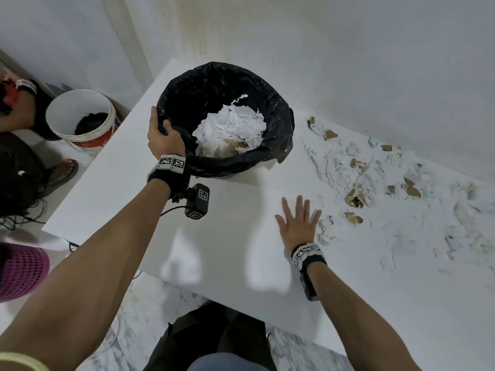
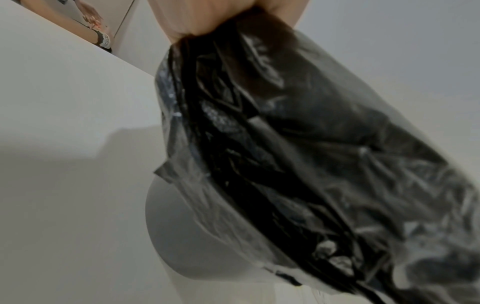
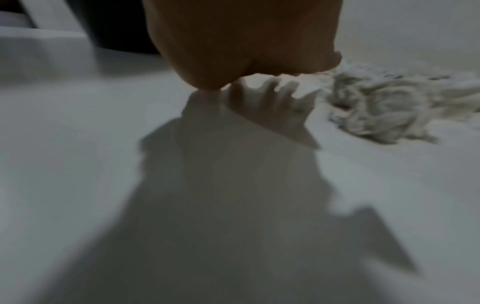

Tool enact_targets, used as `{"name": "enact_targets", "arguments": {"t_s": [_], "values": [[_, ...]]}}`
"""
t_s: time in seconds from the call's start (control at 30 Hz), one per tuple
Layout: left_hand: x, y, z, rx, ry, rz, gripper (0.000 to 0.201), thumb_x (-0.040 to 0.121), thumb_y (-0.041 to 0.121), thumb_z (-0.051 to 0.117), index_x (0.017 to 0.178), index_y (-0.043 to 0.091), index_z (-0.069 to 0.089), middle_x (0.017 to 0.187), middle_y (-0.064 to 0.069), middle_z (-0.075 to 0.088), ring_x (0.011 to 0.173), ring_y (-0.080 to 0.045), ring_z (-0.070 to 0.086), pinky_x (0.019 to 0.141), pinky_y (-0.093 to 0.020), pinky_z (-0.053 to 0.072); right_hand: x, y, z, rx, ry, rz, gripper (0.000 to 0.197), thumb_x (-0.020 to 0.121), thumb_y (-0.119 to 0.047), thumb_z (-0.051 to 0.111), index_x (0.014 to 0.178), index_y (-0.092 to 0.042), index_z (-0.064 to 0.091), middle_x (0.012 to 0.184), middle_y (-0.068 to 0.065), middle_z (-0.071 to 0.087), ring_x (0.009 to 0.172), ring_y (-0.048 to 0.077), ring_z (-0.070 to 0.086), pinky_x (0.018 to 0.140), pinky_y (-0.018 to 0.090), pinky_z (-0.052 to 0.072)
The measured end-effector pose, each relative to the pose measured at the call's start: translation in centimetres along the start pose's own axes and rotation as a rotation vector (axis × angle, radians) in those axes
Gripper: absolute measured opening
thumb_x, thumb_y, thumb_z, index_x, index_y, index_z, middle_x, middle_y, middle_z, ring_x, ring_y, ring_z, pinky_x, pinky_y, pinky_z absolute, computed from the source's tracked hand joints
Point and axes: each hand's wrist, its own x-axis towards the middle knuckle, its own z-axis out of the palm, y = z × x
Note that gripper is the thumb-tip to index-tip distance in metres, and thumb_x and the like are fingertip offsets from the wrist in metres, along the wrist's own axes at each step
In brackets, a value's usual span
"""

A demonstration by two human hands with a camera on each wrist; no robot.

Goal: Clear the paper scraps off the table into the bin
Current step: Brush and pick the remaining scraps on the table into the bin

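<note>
A bin lined with a black plastic bag [image 1: 278, 121] stands on the white table [image 1: 128, 183], holding a heap of torn white and brown paper [image 1: 230, 127]. My left hand [image 1: 162, 133] grips the bag's rim on the bin's left side; the left wrist view shows the bunched black bag [image 2: 298, 144] over the bin's grey wall [image 2: 182, 226]. My right hand [image 1: 298, 222] lies flat with spread fingers over the table, just left of the nearest scraps [image 1: 325, 228]. Many white and brown paper scraps [image 1: 375, 183] are scattered across the table's right side; a crumpled clump [image 3: 376, 109] shows beside the hand.
A white bucket [image 1: 80, 116] with dark contents sits on the floor left of the table. Another person's arm [image 1: 16, 108] and sandalled foot [image 1: 64, 170] are at the far left. A wall runs close behind the table. A pink mesh object [image 1: 21, 271] is at the lower left.
</note>
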Motion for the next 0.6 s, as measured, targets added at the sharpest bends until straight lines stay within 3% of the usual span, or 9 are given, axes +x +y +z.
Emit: {"name": "enact_targets", "arguments": {"t_s": [0.1,0.2,0.33,0.43,0.5,0.6], "values": [[-0.5,-0.2,0.0,0.012,-0.007,0.009,0.042,0.097,0.018,0.043,0.139,0.024,0.044,0.137,-0.001,0.053,0.126,-0.015,0.049,0.094,-0.006,0.032,1.2,3.9,-1.3,0.009,0.009,0.176,0.06,0.094,-0.057,0.0,0.151,-0.038,0.001,0.16,0.014,0.001,0.147,0.035,-0.002,0.11,0.059,-0.017],[-1.0,-0.3,0.2,0.013,-0.02,0.011,0.042,0.097,0.018,0.043,0.139,0.025,0.044,0.137,0.0,0.053,0.126,-0.015,0.049,0.095,-0.007,0.032,1.7,8.2,-2.5,0.054,-0.044,0.268,0.055,0.1,-0.053,0.014,0.151,-0.037,0.002,0.16,0.013,-0.006,0.146,0.035,-0.009,0.113,0.062,-0.006],[-2.0,-0.1,0.6,-0.001,-0.04,0.016,0.043,0.097,0.018,0.043,0.139,0.025,0.045,0.138,0.001,0.052,0.126,-0.013,0.049,0.097,-0.009,0.033,1.5,11.0,-3.3,0.331,-0.085,0.253,0.058,0.097,-0.055,0.029,0.15,-0.04,0.012,0.161,0.002,0.002,0.147,0.032,0.001,0.116,0.059,0.005],[-3.2,0.1,1.2,-0.017,-0.06,0.009,0.043,0.097,0.017,0.043,0.139,0.024,0.044,0.139,0.002,0.051,0.127,-0.012,0.048,0.095,-0.006,0.032,0.4,11.7,-3.4,0.421,-0.059,0.253,0.074,0.084,-0.074,0.03,0.149,-0.042,0.016,0.161,-0.004,0.007,0.147,0.028,0.008,0.111,0.062,0.02],[-4.0,0.2,1.5,-0.022,-0.075,0.011,0.043,0.097,0.017,0.043,0.14,0.024,0.044,0.139,0.002,0.051,0.127,-0.011,0.048,0.093,-0.003,0.031,-1.0,11.6,-3.8,0.375,-0.101,0.251,0.089,0.075,-0.081,0.043,0.148,-0.045,0.008,0.161,-0.004,0.001,0.147,0.03,0.004,0.111,0.063,0.018],[-5.2,0.4,2.1,-0.029,-0.105,0.017,0.044,0.097,0.017,0.042,0.14,0.024,0.044,0.139,0.003,0.051,0.127,-0.011,0.048,0.095,-0.005,0.033,-2.3,11.9,-4.4,0.29,-0.186,0.121,0.107,0.064,-0.08,0.06,0.143,-0.055,-0.006,0.16,-0.002,-0.012,0.146,0.038,-0.006,0.108,0.067,0.014]]}}
